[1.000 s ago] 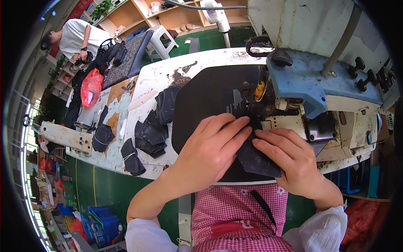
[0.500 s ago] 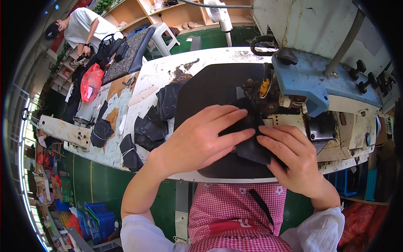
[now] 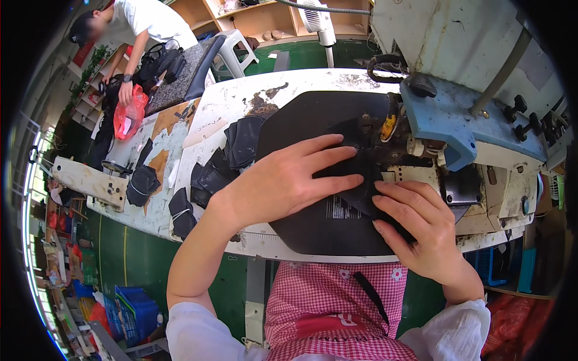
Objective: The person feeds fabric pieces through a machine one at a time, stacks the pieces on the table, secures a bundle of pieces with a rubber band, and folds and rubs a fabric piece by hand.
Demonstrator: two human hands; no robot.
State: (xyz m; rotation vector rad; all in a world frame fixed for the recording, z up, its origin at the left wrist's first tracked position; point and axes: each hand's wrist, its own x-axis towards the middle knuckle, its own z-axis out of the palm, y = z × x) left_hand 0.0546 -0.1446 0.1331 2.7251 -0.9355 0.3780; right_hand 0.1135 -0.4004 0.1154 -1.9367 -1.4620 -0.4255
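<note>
A dark, flexible sheet piece [image 3: 362,197] lies on the black board [image 3: 301,114] beside the machine's working end, its outline hard to tell from the board. My left hand [image 3: 283,177] rests over it with fingers stretched and spread, the tips pressing it down. Opposite, my right hand [image 3: 418,222] touches the piece's right edge with slightly bent fingertips, its thumb apart from them. The blue machine head [image 3: 439,114] stands just beyond my right hand. How far the piece reaches under the machine is hidden.
Stacks of dark cut pieces [image 3: 244,141] lie left of the board on the white table [image 3: 241,96], near a tied bundle [image 3: 182,212]. Across at the far left, a person [image 3: 135,30] leans over a red plastic bag [image 3: 129,114]. A white stool [image 3: 235,54] stands behind.
My left fingers have spread and flattened, and the piece has shifted away from me, baring a pale printed patch on the board. The other person now reaches to the red bag.
</note>
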